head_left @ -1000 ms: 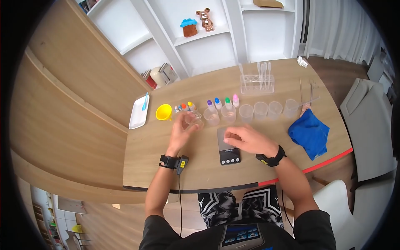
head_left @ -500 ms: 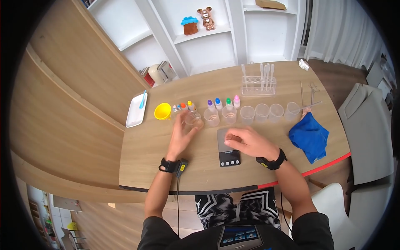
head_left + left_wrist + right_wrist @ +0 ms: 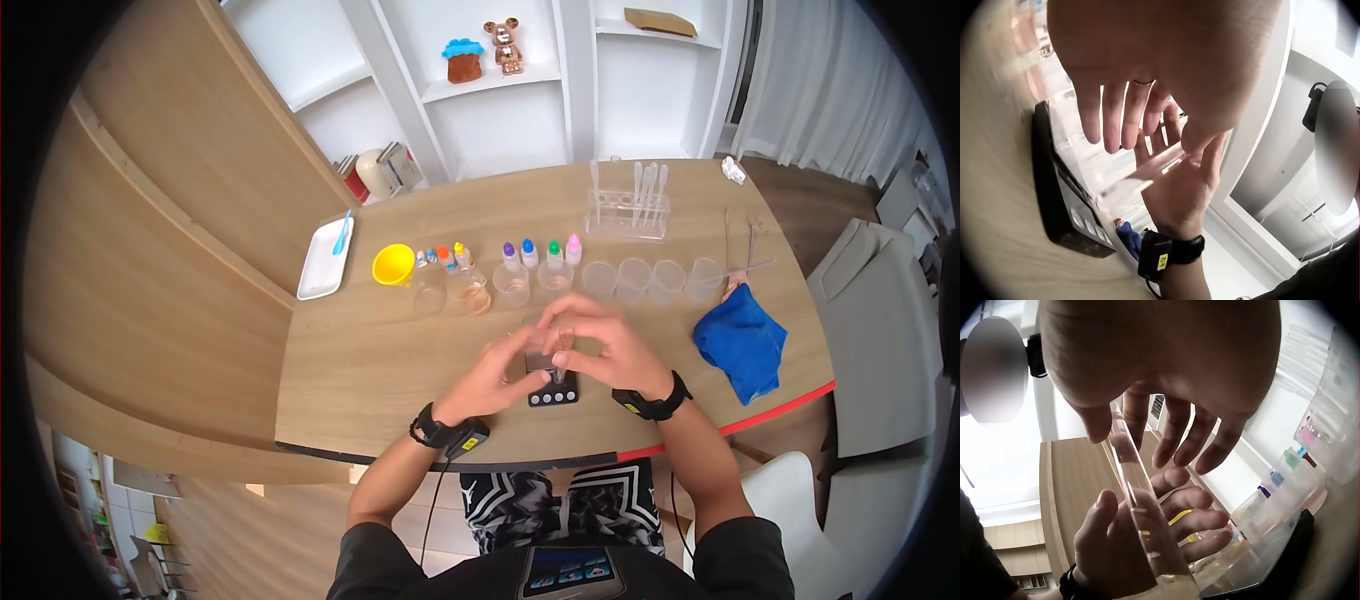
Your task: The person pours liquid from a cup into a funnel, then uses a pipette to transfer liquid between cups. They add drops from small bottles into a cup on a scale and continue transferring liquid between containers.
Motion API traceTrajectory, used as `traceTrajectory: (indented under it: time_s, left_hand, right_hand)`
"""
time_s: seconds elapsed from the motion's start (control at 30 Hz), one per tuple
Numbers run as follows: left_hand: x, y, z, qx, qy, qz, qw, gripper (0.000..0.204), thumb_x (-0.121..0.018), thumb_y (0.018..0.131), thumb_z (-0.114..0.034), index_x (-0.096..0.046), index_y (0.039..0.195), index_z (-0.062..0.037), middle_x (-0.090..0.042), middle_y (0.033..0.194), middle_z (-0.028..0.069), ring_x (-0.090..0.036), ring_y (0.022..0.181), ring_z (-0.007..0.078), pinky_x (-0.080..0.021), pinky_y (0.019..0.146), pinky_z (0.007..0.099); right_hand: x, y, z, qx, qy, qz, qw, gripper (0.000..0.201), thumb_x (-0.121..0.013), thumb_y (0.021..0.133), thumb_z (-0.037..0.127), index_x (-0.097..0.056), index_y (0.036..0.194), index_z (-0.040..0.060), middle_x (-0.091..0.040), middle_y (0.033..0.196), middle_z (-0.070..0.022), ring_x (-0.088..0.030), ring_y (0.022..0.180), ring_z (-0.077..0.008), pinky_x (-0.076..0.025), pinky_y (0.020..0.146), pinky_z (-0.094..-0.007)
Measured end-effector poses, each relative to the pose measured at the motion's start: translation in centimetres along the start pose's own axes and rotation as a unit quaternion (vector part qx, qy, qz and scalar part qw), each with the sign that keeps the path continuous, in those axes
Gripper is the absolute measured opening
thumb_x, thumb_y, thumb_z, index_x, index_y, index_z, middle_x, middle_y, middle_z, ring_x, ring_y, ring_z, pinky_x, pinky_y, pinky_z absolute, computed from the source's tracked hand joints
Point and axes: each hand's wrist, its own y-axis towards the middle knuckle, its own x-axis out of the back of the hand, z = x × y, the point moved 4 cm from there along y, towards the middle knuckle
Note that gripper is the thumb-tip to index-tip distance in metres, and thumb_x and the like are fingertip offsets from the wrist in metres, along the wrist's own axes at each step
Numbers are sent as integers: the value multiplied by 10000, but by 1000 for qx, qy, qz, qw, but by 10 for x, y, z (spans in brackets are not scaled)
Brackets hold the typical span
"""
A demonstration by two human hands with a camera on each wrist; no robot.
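Observation:
A clear tube (image 3: 560,370) slants above the black scale (image 3: 553,393). My right hand (image 3: 605,345) pinches one end of it between thumb and index finger, as the right wrist view shows along the tube (image 3: 1141,509). My left hand (image 3: 495,378) is beside it with fingers spread and relaxed; in the right wrist view that hand (image 3: 1122,550) lies behind the tube, palm facing it. Whether the left thumb touches the tube cannot be told. In the left wrist view the scale (image 3: 1072,206) stands below both hands.
Behind the hands are clear cups (image 3: 599,280), glass beakers (image 3: 470,292) and small dropper bottles (image 3: 528,252). A yellow funnel (image 3: 393,264) and white tray (image 3: 325,262) stand left; a tube rack (image 3: 628,215) is at the back, a blue cloth (image 3: 740,340) at right.
My left hand has left the glass beakers and come right and nearer the body, beside the right hand. The right hand has stayed over the scale, and the tube now shows between the hands.

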Motion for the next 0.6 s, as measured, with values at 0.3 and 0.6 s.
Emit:
traceTrajectory:
  time_s: [0.3,0.6]
  left_hand:
    - [-6,3,14,-13,-77,62,995,248,-629,1057,-85,-612,1288,3,-712,1063,73,-675,1012,155,-539,917,349]
    - [18,-4,44,13,-258,-7,966,172,-519,1113,-177,-599,1153,-30,-600,954,16,-620,896,124,-501,826,294]
  right_hand:
    - [-7,-3,-14,-36,23,21,999,186,-774,936,158,-749,1059,21,-656,1168,-86,-645,1031,-242,-516,926,-370]
    - [-7,2,-11,-98,-29,-28,994,243,-758,914,47,-704,1148,16,-677,1157,-109,-632,974,-208,-510,898,-342]
